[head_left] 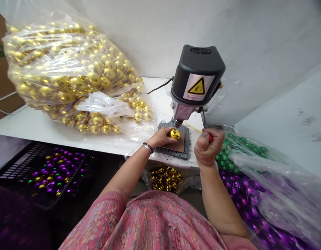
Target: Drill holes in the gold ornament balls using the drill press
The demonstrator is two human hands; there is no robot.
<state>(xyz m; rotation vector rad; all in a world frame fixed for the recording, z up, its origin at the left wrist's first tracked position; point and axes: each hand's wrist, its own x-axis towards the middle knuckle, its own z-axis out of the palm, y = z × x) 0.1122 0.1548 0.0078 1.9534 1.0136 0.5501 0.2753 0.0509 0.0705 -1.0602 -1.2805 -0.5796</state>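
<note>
My left hand [160, 137] grips a shiny gold ball bead [174, 134] directly under the chuck [178, 122] of a small black bench drill press [198, 73]. The bead sits just above a brown pad [179, 147] on the drill's grey base plate [170, 125]. Whether the bit touches the bead is hidden. My right hand [208, 146] is closed in a fist beside the drill, around a small red-handled object [210, 138]. Most of that object is hidden by my fingers, so I cannot tell what it is.
A huge clear bag of gold beads [72, 76] fills the white table [45, 128] to the left. Below the table are a black crate of mixed beads [45, 172] and a pile of gold beads [165, 178]. Bagged green and purple beads [256, 184] lie at right.
</note>
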